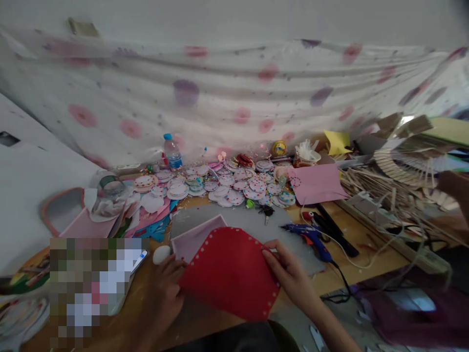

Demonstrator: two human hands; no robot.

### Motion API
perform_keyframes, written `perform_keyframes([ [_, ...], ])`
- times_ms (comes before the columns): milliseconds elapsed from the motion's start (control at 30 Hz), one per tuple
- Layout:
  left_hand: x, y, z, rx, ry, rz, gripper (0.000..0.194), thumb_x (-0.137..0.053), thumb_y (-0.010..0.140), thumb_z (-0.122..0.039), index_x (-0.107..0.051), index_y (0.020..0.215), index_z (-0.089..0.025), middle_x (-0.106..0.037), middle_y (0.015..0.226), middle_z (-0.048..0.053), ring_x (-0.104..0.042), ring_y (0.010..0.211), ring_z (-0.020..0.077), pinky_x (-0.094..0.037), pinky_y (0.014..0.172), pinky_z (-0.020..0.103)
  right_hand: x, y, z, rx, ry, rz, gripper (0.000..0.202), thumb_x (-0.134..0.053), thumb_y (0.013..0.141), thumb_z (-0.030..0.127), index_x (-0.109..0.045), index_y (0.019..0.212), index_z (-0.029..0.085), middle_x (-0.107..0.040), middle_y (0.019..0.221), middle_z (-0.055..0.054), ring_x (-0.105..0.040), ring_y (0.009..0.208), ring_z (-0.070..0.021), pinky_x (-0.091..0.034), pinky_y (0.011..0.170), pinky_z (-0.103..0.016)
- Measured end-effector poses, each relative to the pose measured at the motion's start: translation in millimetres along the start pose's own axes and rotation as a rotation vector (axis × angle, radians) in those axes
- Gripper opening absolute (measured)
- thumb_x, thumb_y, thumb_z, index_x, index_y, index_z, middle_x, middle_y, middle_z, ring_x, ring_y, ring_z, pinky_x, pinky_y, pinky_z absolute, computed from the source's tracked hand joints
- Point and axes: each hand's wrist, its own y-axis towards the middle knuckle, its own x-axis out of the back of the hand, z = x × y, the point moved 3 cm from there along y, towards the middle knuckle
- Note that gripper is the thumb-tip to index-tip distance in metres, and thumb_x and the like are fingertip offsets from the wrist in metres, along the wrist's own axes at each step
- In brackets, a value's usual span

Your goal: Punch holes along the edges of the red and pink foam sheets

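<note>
A red sheet [230, 274] with rounded corners and pale dots or holes along its edges is held up in front of me. My left hand [168, 283] grips its left corner, its fingers partly blurred. On the right edge, my right hand [286, 269] pinches the sheet between thumb and fingers. Behind the red sheet a pale pink shallow tray-like piece [194, 238] lies on a grey mat [234, 215], partly hidden. A small white round object [161, 254] sits just beyond my left hand.
Many white discs with coloured dots [227, 183] are heaped at the back, near a water bottle [172, 154]. To the right lie keys [267, 212], a blue glue gun [311, 239] with its cord, a pink sheet [318, 183] and thin wooden sticks [370, 181].
</note>
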Motion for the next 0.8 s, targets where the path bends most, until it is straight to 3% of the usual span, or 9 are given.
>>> perform_keyframes([
  [133,-2.5,16,17,-0.022,0.021,0.074,0.025,-0.044,0.08,-0.008,-0.061,0.068,-0.021,-0.07,0.076,0.002,-0.063,0.088,0.0215,-0.045,0.092,0.046,1,0,4,0.048,0.057,0.013,0.035,-0.038,0.092,0.048,-0.056,0.095,0.019,-0.059,0.075,-0.001,-0.054,0.068,-0.0146,-0.043,0.059,-0.023],
  [267,-13.4,27,51,-0.065,0.073,0.094,0.019,-0.048,0.086,-0.017,-0.066,0.089,-0.022,-0.072,0.086,0.003,-0.064,0.089,0.0223,-0.045,0.091,0.046,6,-5,-4,0.036,0.071,-0.001,0.035,-0.036,0.093,0.047,-0.057,0.095,0.019,-0.061,0.079,-0.002,-0.057,0.076,-0.016,-0.046,0.065,-0.024],
  [367,-23.1,34,77,-0.052,0.098,0.1,0.018,-0.051,0.086,-0.022,-0.065,0.096,-0.021,-0.071,0.089,0.005,-0.064,0.088,0.0233,-0.044,0.092,0.047,6,-9,-17,0.041,-0.083,0.006,0.033,-0.032,0.095,0.042,-0.057,0.094,0.02,-0.062,0.078,-0.001,-0.057,0.071,-0.0145,-0.044,0.063,-0.023],
  [467,-26.6,41,85,-0.056,0.071,0.119,0.02,-0.05,0.087,-0.025,-0.063,0.1,-0.02,-0.07,0.094,0.006,-0.063,0.092,0.0242,-0.044,0.092,0.047,9,-9,-32,-0.008,-0.347,-0.02,0.032,-0.029,0.096,0.035,-0.057,0.101,0.02,-0.064,0.073,-0.002,-0.06,0.066,-0.016,-0.043,0.061,-0.025],
  [567,-21.4,43,64,-0.044,0.045,0.068,0.028,-0.045,0.089,-0.024,-0.056,0.115,-0.019,-0.065,0.109,0.011,-0.058,0.103,0.027,-0.045,0.091,0.048,36,-2,-41,-0.02,-0.596,-0.109,0.03,-0.035,0.093,0.033,-0.055,0.113,0.02,-0.068,0.079,-0.005,-0.064,0.07,-0.0191,-0.045,0.06,-0.027],
  [600,-18.7,42,51,-0.019,0.034,0.036,0.032,-0.044,0.089,-0.023,-0.052,0.12,-0.017,-0.062,0.114,0.013,-0.056,0.107,0.0278,-0.044,0.092,0.049,53,1,-42,0.01,-0.655,-0.171,0.031,-0.039,0.092,0.032,-0.054,0.116,0.02,-0.069,0.088,-0.007,-0.065,0.076,-0.0195,-0.046,0.063,-0.027],
  [667,-15.9,34,20,0.033,-0.028,0.033,0.036,-0.044,0.09,-0.021,-0.046,0.126,-0.017,-0.057,0.12,0.014,-0.052,0.114,0.0269,-0.044,0.094,0.047,102,6,-44,-0.003,-0.804,-0.419,0.029,-0.041,0.089,0.028,-0.06,0.109,0.018,-0.068,0.098,-0.009,-0.064,0.087,-0.0197,-0.047,0.072,-0.028],
  [733,-17.3,24,-16,0.011,-0.105,0.115,0.04,-0.042,0.09,-0.019,-0.041,0.131,-0.02,-0.053,0.128,0.012,-0.048,0.12,0.024,-0.046,0.094,0.041,154,11,-51,-0.07,-0.845,-0.529,0.03,-0.043,0.086,0.024,-0.063,0.105,0.012,-0.069,0.091,-0.013,-0.065,0.081,-0.0222,-0.045,0.068,-0.031],
  [800,-24.2,13,-49,-0.045,-0.148,0.354,0.049,-0.044,0.09,-0.021,-0.033,0.138,-0.021,-0.041,0.142,0.011,-0.04,0.128,0.023,-0.044,0.099,0.038,197,19,-58,-0.106,-0.866,-0.534,0.029,-0.048,0.083,0.025,-0.069,0.075,0.007,-0.067,0.064,-0.013,-0.065,0.064,-0.0214,-0.041,0.059,-0.031],
])
